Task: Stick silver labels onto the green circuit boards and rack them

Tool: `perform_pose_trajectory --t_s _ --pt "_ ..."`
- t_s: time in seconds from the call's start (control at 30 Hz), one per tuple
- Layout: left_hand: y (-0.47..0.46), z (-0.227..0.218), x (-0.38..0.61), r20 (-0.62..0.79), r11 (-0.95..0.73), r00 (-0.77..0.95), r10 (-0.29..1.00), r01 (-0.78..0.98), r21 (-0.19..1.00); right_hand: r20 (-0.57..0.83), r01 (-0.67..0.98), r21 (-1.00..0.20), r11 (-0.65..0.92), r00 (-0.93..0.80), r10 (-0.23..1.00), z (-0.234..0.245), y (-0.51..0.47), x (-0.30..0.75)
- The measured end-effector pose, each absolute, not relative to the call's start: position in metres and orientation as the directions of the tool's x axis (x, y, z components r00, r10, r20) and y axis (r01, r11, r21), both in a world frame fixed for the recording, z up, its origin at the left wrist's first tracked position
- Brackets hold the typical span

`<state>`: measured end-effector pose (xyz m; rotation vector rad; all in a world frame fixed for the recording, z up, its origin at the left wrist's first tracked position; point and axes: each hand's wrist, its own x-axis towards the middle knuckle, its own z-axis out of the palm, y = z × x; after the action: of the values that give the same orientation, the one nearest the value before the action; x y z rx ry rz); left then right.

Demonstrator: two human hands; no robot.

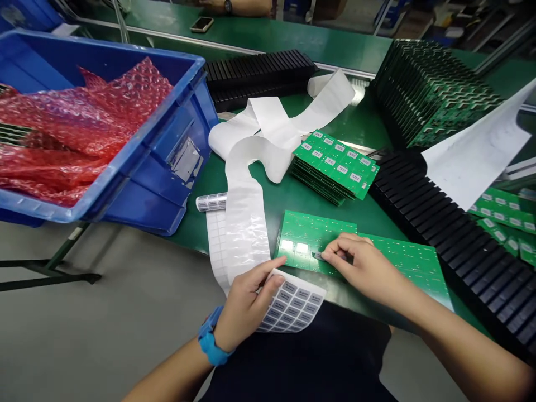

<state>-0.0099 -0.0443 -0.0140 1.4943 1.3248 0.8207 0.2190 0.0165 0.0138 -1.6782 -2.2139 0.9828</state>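
My left hand (253,301) grips a sheet of silver labels (295,304) between thumb and fingers, close to the table's front edge. Pinched in my right hand (355,259) is one small silver label (319,255), held over a green circuit board (312,229). Whether the label touches the board I cannot tell. A second green board (410,259) lies to the right, partly behind my right forearm. Farther back, a stack of boards (337,162) carries pale labels on its top one. White backing strip (247,218) loops beside a label roll (211,202).
A blue crate (146,178) with red bubble wrap (113,117) stands at left. Black slotted racks (460,240) run along the right, and one rack (402,84) holds upright boards. White paper (481,151) leans there. A phone (201,24) and another person's forearm (247,6) are at the back.
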Motion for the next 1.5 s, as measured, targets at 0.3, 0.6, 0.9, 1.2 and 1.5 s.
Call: perform_pose_trajectory --t_s 0.3,0.6,0.9,1.2,1.5 --pt "-0.044 -0.009 -0.009 -0.136 0.090 0.154 0.979 0.271 0.958 -0.154 0.840 -0.480 0.253 -0.365 0.918 0.004 0.018 0.214" --pt "-0.037 -0.005 0.001 -0.323 0.312 0.135 0.937 0.098 0.945 -0.154 0.740 -0.651 0.168 -0.345 0.926 0.013 0.016 0.237" --pt "-0.029 -0.002 0.012 -0.329 0.312 0.141 0.934 0.127 0.942 -0.193 0.755 -0.636 0.160 -0.356 0.914 0.006 0.012 0.234" --pt "-0.028 -0.002 0.018 -0.215 0.188 0.134 0.967 0.190 0.964 0.097 0.689 -0.649 0.324 -0.347 0.933 0.018 -0.014 0.213" --pt "-0.035 -0.009 0.020 -0.100 0.062 0.132 0.986 0.268 0.961 -0.179 0.501 -0.863 0.069 -0.431 0.885 0.024 -0.018 0.201"
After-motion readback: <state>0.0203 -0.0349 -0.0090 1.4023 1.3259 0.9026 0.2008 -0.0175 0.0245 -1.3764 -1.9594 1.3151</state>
